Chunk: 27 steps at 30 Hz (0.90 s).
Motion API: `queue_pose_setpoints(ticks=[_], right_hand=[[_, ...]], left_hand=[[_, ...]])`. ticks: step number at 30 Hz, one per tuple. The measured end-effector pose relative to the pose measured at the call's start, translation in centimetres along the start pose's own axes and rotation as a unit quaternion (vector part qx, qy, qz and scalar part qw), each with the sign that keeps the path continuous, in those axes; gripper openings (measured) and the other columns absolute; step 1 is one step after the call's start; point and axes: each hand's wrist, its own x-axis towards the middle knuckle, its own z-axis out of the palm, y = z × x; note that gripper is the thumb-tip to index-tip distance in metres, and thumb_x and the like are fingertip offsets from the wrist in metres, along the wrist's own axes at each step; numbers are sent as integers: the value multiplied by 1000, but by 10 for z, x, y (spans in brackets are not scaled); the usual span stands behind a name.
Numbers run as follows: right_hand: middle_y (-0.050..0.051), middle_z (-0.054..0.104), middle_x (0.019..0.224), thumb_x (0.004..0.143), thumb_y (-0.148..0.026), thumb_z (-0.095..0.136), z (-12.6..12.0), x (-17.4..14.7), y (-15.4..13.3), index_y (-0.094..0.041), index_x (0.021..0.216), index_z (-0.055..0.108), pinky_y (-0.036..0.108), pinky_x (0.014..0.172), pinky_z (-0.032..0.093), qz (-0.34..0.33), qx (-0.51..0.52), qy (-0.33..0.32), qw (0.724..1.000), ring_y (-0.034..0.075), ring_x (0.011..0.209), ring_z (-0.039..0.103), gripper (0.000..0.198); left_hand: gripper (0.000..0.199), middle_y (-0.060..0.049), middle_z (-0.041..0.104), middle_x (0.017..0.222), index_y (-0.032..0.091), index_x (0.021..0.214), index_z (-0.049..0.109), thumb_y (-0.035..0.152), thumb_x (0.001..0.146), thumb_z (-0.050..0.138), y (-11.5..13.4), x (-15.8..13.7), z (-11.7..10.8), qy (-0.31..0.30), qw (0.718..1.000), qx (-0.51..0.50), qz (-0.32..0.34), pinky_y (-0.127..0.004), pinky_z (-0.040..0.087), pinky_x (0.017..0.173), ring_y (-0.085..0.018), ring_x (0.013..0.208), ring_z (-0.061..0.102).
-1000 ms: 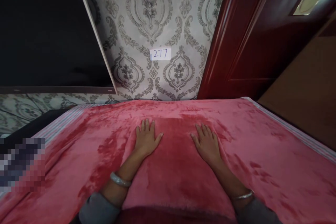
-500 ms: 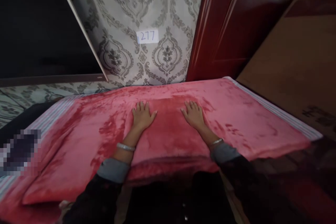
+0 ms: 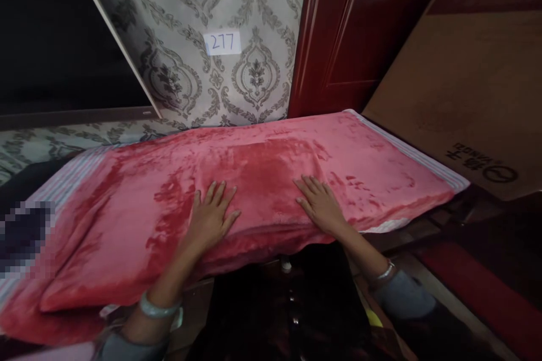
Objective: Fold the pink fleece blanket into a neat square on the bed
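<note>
A pink plush blanket (image 3: 139, 225) with striped edges at both ends lies spread over a table-like surface. Near its front middle, my left hand (image 3: 210, 214) rests flat on the plush, fingers spread. My right hand (image 3: 320, 202) lies palm down a little to the right, its fingers stretched out and pointing away from me. Between and beyond the hands is a darker, brushed-looking rectangular patch (image 3: 266, 169). Both hands touch the fabric and hold nothing. The blanket's front edge sags in folds close to my body.
A dark screen (image 3: 63, 39) stands at the back left before patterned wallpaper (image 3: 169, 79). A paper label (image 3: 222, 42) reading 277 is on the wall. A dark red door (image 3: 334, 39) and a large cardboard box (image 3: 474, 79) border the right side. A blurred-out patch (image 3: 25, 237) sits at the left.
Both hands have slid back toward my body over the blanket, from its middle to near the front edge. The view has shifted slightly, showing more of the cardboard box.
</note>
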Motion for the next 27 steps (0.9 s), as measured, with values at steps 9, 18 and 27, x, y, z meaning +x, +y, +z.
queue_pose_setpoints(ticks=[9,18,27], right_hand=[[10,42,158,103,-46,38,19,-19,18,-21,151,46,51,120,24,-80,30,72,994,26,148,34,55],[12,39,159,93,-25,50,46,-57,60,-26,160,26,52,116,38,-133,73,148,977,27,148,34,71],[12,68,123,85,-14,41,13,-24,66,-22,137,58,48,101,52,-99,86,220,967,28,117,62,55]], left_hand=[[57,-11,40,159,23,151,44,46,100,37,-21,-19,22,49,998,-6,39,-60,24,119,-30,149,33],[75,-11,46,155,25,156,35,20,84,53,-55,-62,48,201,971,33,128,-49,43,110,-33,144,42],[42,-9,72,108,23,120,61,14,81,49,-59,-29,-10,313,936,55,151,-44,49,97,-29,104,66]])
